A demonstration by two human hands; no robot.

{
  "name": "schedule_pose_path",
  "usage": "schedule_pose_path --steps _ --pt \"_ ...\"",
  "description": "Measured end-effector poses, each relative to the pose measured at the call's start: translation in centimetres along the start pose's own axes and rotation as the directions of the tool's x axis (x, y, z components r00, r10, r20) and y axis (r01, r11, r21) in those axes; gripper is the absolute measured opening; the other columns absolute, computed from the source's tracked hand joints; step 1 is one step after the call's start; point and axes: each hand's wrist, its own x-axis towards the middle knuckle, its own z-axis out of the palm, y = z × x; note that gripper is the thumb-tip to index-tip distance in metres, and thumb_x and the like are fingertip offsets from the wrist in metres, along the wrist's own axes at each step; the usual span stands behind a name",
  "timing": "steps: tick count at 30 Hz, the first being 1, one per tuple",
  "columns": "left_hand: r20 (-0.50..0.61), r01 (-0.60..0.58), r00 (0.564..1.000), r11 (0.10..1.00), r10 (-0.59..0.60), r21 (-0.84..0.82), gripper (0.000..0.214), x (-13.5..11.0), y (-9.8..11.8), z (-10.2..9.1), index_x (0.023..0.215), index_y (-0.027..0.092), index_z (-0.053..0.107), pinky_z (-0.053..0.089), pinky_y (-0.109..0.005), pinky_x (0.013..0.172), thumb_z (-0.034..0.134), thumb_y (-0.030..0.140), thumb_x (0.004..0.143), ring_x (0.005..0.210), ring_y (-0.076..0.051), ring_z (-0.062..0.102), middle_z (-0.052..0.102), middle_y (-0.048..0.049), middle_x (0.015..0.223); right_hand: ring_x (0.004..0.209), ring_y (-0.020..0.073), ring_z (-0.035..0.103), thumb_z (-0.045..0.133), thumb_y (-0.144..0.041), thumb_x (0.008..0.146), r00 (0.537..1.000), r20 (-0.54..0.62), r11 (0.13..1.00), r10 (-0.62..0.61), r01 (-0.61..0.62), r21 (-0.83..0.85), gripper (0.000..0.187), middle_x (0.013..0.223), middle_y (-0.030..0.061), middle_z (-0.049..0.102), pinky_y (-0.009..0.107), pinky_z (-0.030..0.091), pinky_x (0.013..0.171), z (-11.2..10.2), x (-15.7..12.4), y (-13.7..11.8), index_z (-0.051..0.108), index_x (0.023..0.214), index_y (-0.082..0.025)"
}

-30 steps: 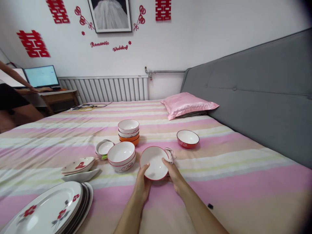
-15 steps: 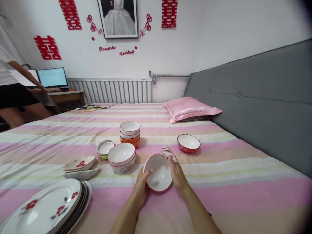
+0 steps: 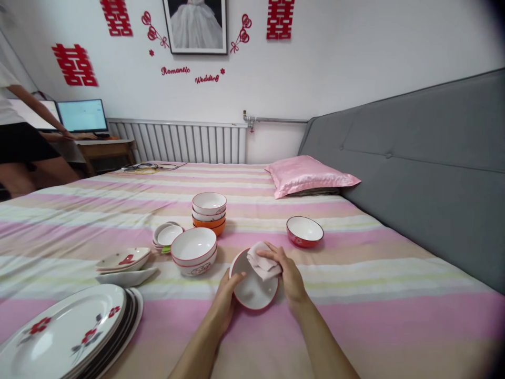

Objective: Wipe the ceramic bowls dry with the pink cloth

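My left hand (image 3: 228, 292) grips the left rim of a white bowl (image 3: 256, 296) with a red edge, thumb over the inside and fingers beneath. The bowl is tilted so that its inside faces me. In my right hand (image 3: 290, 271) is a folded pale pink cloth (image 3: 262, 263), held over the upper right of the bowl's inside. To the left stand two nested white bowls (image 3: 194, 247). Behind them rises a taller stack of bowls (image 3: 209, 204), white above orange. A red bowl (image 3: 304, 232) with a white inside sits apart on the right.
Flowered plates (image 3: 67, 331) are piled at the front left, with leaf-shaped dishes (image 3: 124, 260) behind them and small bowls (image 3: 169, 235) beside. A pink pillow (image 3: 310, 175) lies by the grey headboard (image 3: 418, 152). At the far left a person (image 3: 27, 137) stands by a desk with monitors (image 3: 82, 116).
My right hand has moved the cloth from the bowl's upper right rim in over its inside, and more of the cloth shows. My left hand keeps its hold; the view has shifted slightly.
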Motion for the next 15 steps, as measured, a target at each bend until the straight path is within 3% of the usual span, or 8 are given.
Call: schedule_pose_path --steps 2,4,8,11,15 --pt "-0.004 -0.005 1.000 1.000 0.005 0.013 0.047 0.1 -0.1 0.0 0.118 0.018 0.061 0.050 -0.032 0.081 0.067 0.022 0.071 0.097 -0.026 0.066 0.071 -0.0096 0.107 0.119 0.0269 0.053 0.060 -0.052 0.078 0.994 -0.068 0.994 -0.088 0.083 -0.076 0.038 0.129 0.0125 0.058 0.035 0.044 0.096 0.1 0.3 0.4 0.068 0.093 -0.018" --pt "0.002 -0.021 1.000 1.000 0.021 0.022 0.047 0.3 -0.4 -0.2 0.117 0.018 0.062 0.050 -0.031 0.081 0.066 0.021 0.070 0.096 -0.026 0.066 0.071 -0.0088 0.107 0.113 0.0252 0.058 0.068 -0.037 0.073 0.977 -0.112 0.976 -0.180 0.164 -0.140 0.035 0.118 0.0123 0.064 0.037 0.043 0.097 0.2 0.4 0.7 0.061 0.102 -0.019" --pt "0.025 -0.108 0.994 0.993 0.107 0.053 0.046 0.9 -1.4 -0.9 0.112 0.017 0.064 0.048 -0.029 0.081 0.068 0.019 0.066 0.099 -0.026 0.063 0.070 -0.0086 0.105 0.107 0.0248 0.060 0.065 -0.026 0.071 0.966 -0.132 0.930 -0.222 0.170 -0.325 0.051 0.112 0.0104 0.065 0.039 0.044 0.095 0.0 0.3 0.9 0.051 0.119 -0.019" --pt "0.056 -0.159 0.986 0.984 0.155 0.078 0.049 1.0 -1.7 -1.3 0.111 0.017 0.064 0.047 -0.028 0.084 0.068 0.016 0.063 0.104 -0.027 0.060 0.069 -0.0077 0.107 0.099 0.0258 0.063 0.061 -0.025 0.072 0.980 -0.065 0.871 -0.190 0.138 -0.471 0.039 0.105 0.0061 0.068 0.039 0.046 0.089 -0.4 0.3 0.9 0.059 0.111 -0.023" --pt "0.091 -0.147 0.986 0.985 0.138 0.094 0.048 0.9 -1.6 -1.4 0.114 0.019 0.063 0.047 -0.028 0.083 0.065 0.015 0.066 0.104 -0.026 0.059 0.068 -0.0069 0.110 0.092 0.0253 0.065 0.055 -0.025 0.077 0.984 -0.046 0.850 -0.170 0.122 -0.512 0.032 0.098 0.0029 0.071 0.036 0.048 0.081 -0.7 0.5 1.0 0.064 0.107 -0.026"
